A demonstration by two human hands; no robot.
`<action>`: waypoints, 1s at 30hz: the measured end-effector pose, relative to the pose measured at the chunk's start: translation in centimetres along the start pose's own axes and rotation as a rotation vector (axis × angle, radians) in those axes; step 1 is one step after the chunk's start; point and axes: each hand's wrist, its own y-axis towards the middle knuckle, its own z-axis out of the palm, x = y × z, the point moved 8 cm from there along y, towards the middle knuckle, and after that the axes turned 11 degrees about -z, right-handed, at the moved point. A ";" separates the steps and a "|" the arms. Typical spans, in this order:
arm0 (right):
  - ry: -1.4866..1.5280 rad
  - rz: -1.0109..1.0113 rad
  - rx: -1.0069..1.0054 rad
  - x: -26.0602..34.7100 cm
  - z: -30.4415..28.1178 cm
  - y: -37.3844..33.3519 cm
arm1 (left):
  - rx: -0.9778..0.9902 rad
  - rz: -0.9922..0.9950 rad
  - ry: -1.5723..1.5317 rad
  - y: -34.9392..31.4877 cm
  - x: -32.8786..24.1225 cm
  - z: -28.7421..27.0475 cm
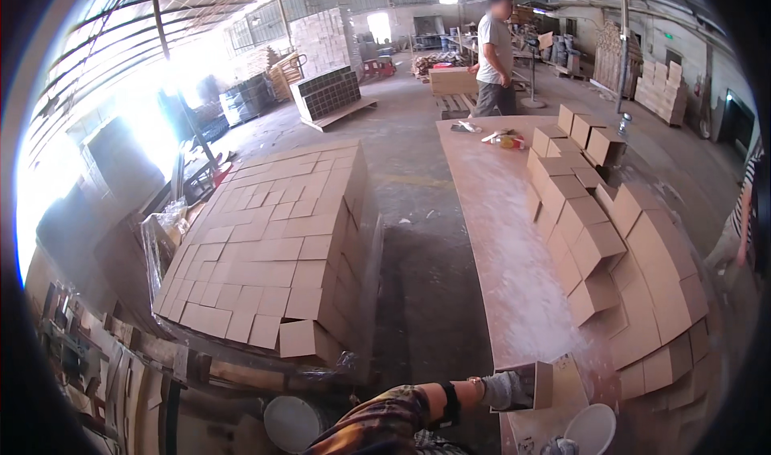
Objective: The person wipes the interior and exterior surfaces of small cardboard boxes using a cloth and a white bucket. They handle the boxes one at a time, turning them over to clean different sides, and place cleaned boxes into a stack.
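Note:
My left hand [503, 391], in a grey glove, reaches from the lower edge to a small brown cardboard box [544, 385] at the near end of the table. It sits at or inside the box's open side, and its fingers are hidden there. A patterned sleeve and a dark wrist band show on that arm. At the bottom edge a bit of grey glove, my right hand [560, 447], is beside a round white tub [593, 429]. What its fingers do cannot be made out. Under the box lies a flat piece of brown board [569, 391].
The long table [470, 186] bears white powdery smears and stacked brown boxes [634, 294] along its right side. Left of the aisle stands a large pallet stack of boxes [265, 250]. A white bucket [293, 424] is low left. One person [495, 53] stands beyond the table; another is at far right.

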 end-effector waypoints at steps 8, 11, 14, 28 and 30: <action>0.139 0.352 -0.132 0.2 -1.2 1.0 | 0.123 -0.183 0.301 -3.8 5.8 4.7; 0.010 0.237 -0.039 0.9 -2.4 1.6 | 0.222 -0.506 -0.213 -4.4 8.3 3.6; 0.105 0.301 -0.114 -0.2 -2.6 -0.1 | 0.123 -0.840 -1.077 -4.0 8.2 3.9; 0.093 0.427 -0.138 0.0 -2.9 -0.7 | 0.422 -0.499 -0.374 -1.4 4.2 0.5; 0.062 0.410 -0.112 0.1 -3.0 -0.5 | 0.425 -0.474 -0.407 -0.9 4.0 0.6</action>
